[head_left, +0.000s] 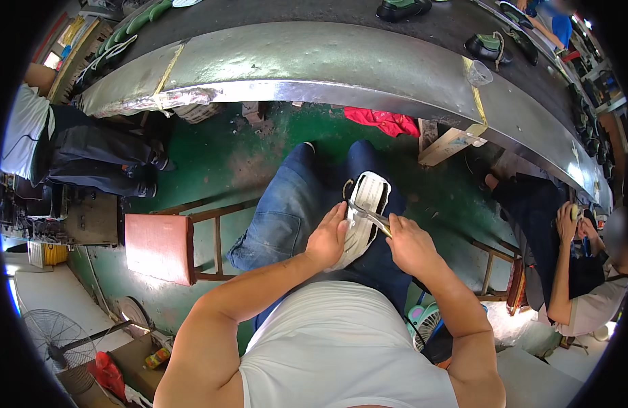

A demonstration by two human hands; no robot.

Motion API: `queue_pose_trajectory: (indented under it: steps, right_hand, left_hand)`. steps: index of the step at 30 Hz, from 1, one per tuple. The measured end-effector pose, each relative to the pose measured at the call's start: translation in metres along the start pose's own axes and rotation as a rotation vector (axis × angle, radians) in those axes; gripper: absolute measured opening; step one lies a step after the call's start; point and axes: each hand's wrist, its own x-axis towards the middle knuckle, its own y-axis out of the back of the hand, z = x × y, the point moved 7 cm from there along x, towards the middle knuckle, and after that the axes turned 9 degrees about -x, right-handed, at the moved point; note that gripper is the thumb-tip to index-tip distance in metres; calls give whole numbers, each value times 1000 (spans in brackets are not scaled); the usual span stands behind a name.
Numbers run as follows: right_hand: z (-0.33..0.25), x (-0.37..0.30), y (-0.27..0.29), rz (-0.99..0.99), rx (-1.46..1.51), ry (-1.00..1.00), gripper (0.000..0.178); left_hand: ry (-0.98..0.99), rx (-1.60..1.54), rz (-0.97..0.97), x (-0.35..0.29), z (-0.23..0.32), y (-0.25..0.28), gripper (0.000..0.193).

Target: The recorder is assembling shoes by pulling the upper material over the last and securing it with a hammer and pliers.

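Shoe spot: the pale shoe (363,232) is lying on the person's jeans (281,216), looks sole up to me; the counter (286,64) is out ahead, well apart from it
Shoe's long axis: pretty much fore-and-aft, far end tipped a bit to the right, near end pointing back at the belly
Left hand: the left hand (327,239) is the nearer one, touching the shoe's left side, fingers fairly straight and pointing forward; underside's hidden, so can't tell if it's really clamped on or just steadying
Right hand: the right hand (412,246) is off to the shoe's right, fingers curled round the handle of a metal hand tool (372,216), pincers by the look of it
Tool vs shoe: this is the bit that matters imo, it lies slantwise across the shoe, head over by the left fingertips, handle back toward the right palm
Can't make out: whether the tool's tip is actually biting anything, too small
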Motion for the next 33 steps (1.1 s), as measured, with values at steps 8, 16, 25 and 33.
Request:
queue_pose_trajectory:
  steps: [8,16,25,33]
  right_hand:
    - [45,-15,-42,-331,440,-189,18]
    - [56,24,-17,67,634,-242,31]
    - [31,10,-2,-44,710,-150,40]
    - [31,-49,-56,-435,763,-362,37]
  left_hand:
    - [-145,376,-329,11,32,-9,61]
    - [129,500,-543,20,66,-5,61]
    - [226,-94,-187,-16,-10,8,82]
    - [181,86,-523,-10,27,24,103]
